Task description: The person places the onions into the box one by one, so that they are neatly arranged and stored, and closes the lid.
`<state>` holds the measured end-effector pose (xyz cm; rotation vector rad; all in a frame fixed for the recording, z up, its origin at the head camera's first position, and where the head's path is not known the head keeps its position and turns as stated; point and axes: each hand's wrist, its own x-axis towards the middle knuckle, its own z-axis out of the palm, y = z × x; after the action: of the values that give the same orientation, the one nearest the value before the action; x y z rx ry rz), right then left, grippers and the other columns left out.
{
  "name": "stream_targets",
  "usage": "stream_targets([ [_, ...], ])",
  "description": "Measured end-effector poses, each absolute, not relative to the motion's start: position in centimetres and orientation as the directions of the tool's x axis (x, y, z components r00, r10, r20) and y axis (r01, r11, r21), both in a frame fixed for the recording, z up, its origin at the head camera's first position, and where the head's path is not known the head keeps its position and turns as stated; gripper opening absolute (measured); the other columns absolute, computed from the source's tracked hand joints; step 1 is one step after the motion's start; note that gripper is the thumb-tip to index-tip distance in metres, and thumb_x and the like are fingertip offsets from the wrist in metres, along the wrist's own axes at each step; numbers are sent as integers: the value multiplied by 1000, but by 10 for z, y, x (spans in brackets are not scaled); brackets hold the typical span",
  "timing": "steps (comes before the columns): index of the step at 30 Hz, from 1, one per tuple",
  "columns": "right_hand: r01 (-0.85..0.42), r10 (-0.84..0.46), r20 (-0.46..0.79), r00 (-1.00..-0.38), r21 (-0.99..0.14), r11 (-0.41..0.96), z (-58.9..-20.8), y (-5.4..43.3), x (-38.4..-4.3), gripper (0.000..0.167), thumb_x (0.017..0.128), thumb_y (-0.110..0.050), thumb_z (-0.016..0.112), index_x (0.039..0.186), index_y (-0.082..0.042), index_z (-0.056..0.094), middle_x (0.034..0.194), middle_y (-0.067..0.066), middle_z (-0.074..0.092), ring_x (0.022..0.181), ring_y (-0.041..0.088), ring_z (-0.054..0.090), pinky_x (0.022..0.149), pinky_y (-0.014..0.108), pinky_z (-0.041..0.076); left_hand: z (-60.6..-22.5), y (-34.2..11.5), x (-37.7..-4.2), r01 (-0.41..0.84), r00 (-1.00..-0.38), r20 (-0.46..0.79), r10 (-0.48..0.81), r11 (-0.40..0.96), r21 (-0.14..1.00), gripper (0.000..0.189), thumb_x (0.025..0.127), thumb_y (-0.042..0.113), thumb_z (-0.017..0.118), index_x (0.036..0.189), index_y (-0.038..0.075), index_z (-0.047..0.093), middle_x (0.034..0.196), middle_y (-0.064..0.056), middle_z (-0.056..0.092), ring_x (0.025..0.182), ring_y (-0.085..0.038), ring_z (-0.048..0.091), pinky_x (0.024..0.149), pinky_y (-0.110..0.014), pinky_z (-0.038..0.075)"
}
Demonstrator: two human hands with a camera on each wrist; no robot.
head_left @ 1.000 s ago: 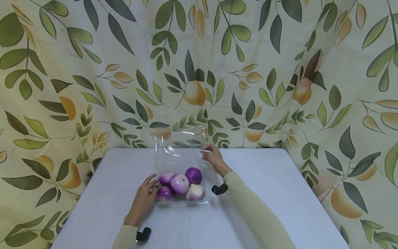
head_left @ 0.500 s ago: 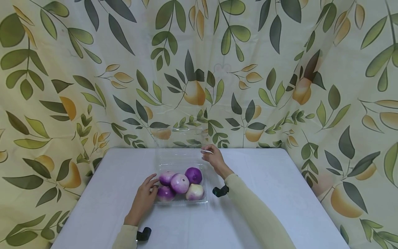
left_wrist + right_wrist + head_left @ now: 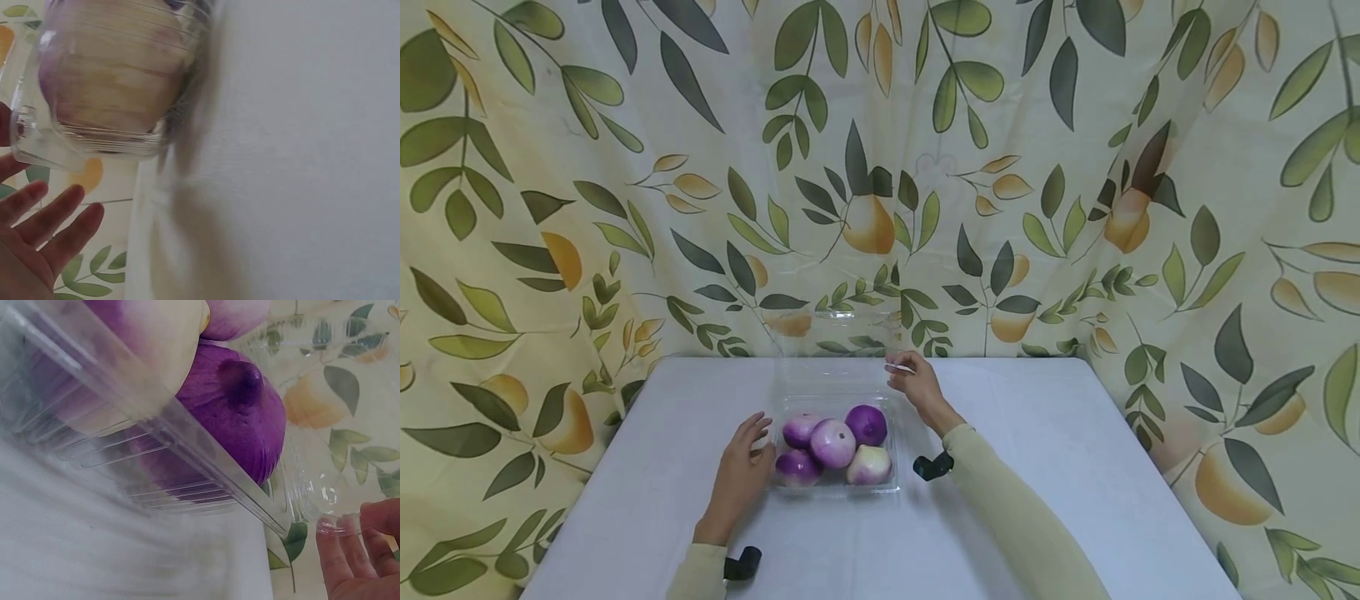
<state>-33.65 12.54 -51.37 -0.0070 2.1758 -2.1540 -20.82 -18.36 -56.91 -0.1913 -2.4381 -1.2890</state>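
A clear plastic clamshell box (image 3: pixel 835 490) stands on the table with several purple onions (image 3: pixel 832 443) in it, one paler than the others. Its transparent lid (image 3: pixel 837 377) is raised at the back. With thumb and fingers my right hand (image 3: pixel 917 387) pinches the lid's right edge; the right wrist view shows the plastic between thumb and fingers (image 3: pixel 337 565). Beside the box's left wall is my left hand (image 3: pixel 742 467). In the left wrist view its fingers (image 3: pixel 75 237) are spread and extended, while the fingertips nearest the box overlap its rim.
A white cloth covers the table (image 3: pixel 1037 433). Behind the table's back edge hangs a leaf-and-fruit patterned curtain (image 3: pixel 940 208), which also runs along both sides. A small dark device (image 3: pixel 933 467) sits at the right wrist, another dark device (image 3: pixel 742 564) at the left.
The lid has tipped slightly further back, with the right hand still at its edge. My left hand has shifted a little left, its fingers drawing off the onions' side of the box.
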Motion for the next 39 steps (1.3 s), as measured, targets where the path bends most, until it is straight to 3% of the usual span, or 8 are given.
stream_targets([
  [7,35,-63,-38,-997,-999,41,-515,127,-334,23,86,14,57,104,0,53,138,15,58,127,30,58,92,30,56,-549,-185,-216,298,-889,432,-155,521,800,42,90,0,60,132,1,56,138,-20,55,118,-39,61,92,-52,55],
  [15,13,-59,-17,-998,-998,65,-508,128,-334,19,88,12,57,104,1,53,139,15,58,128,30,58,100,39,53,-517,-188,-235,204,-870,369,-328,441,874,37,96,8,54,133,5,58,134,-19,60,112,-34,67,86,-42,58],
  [20,10,-53,-14,-999,-998,66,-508,128,-333,18,89,11,56,104,3,52,138,16,58,128,32,57,102,39,52,-500,-189,-244,205,-879,348,-326,402,892,39,98,11,53,136,9,56,138,-13,59,119,-31,64,91,-35,57],
  [28,-12,-46,9,-999,-997,78,-517,125,-327,18,87,12,58,102,4,52,135,18,60,126,34,59,99,38,54,-477,-185,-255,249,-893,356,-275,357,900,43,99,13,50,141,9,50,146,-13,50,129,-33,55,103,-43,49],
  [39,-21,-68,16,-998,-997,76,-512,127,-326,18,89,12,56,104,5,51,136,19,58,128,34,56,101,38,52,-457,-175,-272,257,-916,333,-223,309,916,49,100,17,52,147,11,44,154,-13,41,133,-33,52,107,-46,48],
])
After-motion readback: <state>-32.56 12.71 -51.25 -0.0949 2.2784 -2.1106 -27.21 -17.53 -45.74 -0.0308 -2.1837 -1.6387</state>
